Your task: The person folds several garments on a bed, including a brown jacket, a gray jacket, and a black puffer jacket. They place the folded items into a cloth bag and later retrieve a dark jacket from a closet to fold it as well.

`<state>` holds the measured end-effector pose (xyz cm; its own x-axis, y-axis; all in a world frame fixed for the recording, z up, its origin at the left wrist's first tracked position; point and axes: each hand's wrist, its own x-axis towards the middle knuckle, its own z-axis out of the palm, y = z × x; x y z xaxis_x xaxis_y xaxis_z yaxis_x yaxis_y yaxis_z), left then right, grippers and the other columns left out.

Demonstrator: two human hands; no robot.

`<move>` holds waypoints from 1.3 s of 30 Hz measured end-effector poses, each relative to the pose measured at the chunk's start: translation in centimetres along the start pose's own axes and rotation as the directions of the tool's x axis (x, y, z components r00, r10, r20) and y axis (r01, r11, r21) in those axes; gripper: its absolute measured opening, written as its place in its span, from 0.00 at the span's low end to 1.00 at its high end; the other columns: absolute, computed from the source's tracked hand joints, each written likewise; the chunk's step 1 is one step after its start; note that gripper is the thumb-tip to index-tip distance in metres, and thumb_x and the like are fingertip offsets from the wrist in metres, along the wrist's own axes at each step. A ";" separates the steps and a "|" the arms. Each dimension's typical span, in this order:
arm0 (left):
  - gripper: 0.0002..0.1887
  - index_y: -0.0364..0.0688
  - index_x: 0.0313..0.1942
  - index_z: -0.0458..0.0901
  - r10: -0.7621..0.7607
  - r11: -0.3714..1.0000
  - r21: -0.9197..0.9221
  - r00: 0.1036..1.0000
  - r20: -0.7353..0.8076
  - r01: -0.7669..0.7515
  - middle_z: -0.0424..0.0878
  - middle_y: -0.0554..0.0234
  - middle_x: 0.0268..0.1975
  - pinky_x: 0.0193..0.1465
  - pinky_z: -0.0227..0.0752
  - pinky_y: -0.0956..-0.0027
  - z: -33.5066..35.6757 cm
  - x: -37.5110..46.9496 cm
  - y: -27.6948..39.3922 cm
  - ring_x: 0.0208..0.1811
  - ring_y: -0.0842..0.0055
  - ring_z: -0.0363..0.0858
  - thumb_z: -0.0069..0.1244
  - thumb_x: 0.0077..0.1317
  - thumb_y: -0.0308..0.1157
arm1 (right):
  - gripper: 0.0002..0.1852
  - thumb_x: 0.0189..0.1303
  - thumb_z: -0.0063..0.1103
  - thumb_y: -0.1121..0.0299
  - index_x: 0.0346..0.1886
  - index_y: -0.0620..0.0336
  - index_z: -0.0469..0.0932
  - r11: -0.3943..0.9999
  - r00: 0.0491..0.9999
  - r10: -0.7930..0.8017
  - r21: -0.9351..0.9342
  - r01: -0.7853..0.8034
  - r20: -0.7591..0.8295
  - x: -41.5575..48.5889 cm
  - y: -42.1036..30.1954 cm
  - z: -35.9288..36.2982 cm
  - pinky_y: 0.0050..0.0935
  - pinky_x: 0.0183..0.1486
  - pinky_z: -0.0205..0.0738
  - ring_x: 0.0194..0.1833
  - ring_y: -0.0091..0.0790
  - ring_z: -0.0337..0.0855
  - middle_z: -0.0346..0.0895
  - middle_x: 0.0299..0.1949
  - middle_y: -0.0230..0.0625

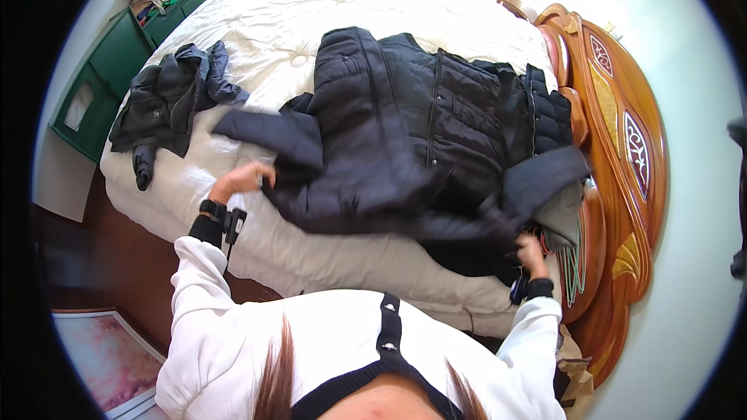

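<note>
A dark puffer jacket [350, 186] is spread across the near side of the bed, its sleeves out to both sides and blurred by motion. My left hand [244, 179] pinches its edge at the left. My right hand [531, 254] grips the jacket's edge at the right, though blur hides the exact hold. Beneath and behind it lie another dark jacket with snap buttons [464, 111] and a quilted black jacket [551, 119]. A smaller dark jacket [160, 99] lies apart on the left.
The bed's cream quilted cover [280, 23] runs beneath everything. A carved wooden headboard [618, 128] borders the right. Green hangers [575, 271] hang beside grey fabric [561, 219]. Green cabinets [119, 49] stand far left, a framed picture [108, 356] lower left, a brown paper bag [576, 370] lower right.
</note>
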<state>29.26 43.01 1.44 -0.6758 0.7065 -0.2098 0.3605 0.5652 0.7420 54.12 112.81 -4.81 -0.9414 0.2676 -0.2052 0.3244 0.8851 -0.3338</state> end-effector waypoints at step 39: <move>0.19 0.32 0.43 0.78 -0.046 0.822 -0.357 0.573 -0.818 -0.444 0.83 0.47 0.35 0.40 0.72 0.69 3.2 33.6 14.5 0.37 0.67 0.82 0.44 0.49 0.28 | 0.17 0.56 0.57 0.72 0.47 0.68 0.68 0.594 0.939 -0.333 0.792 0.137 0.087 -3.8 -28.7 1.8 0.30 0.41 0.72 0.37 0.40 0.79 0.78 0.35 0.49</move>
<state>13.85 76.35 3.11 -0.9298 0.0305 0.3669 0.3670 -0.0006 0.9302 48.56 85.70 3.92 -0.9840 -0.0761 -0.1613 0.1365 0.2611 -0.9556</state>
